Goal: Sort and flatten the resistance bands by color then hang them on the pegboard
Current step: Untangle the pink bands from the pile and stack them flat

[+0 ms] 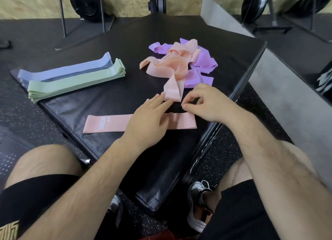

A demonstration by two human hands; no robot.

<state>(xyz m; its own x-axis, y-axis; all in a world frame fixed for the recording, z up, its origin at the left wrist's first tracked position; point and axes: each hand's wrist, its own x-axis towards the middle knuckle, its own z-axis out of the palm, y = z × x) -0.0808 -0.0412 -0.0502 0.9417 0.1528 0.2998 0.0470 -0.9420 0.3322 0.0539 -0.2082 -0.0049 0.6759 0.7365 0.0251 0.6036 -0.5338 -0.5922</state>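
Two hands work over a black mat point(86, 104) in the head view. The left hand point(149, 119) lies with straight fingers on a flattened pink band point(107, 123), whose right end reaches close to the mat's right edge. The right hand point(206, 103) has curled fingers, thumb and forefinger nearly meeting just beside the tail of a loose pink band point(172, 91); whether they pinch anything cannot be told. That band trails from a tangle with purple bands point(204, 59) farther back. A blue stack point(68, 71) and green stack point(75, 84) lie side by side, touching, at the mat's left edge. Bare mat lies between stacks and tangle.
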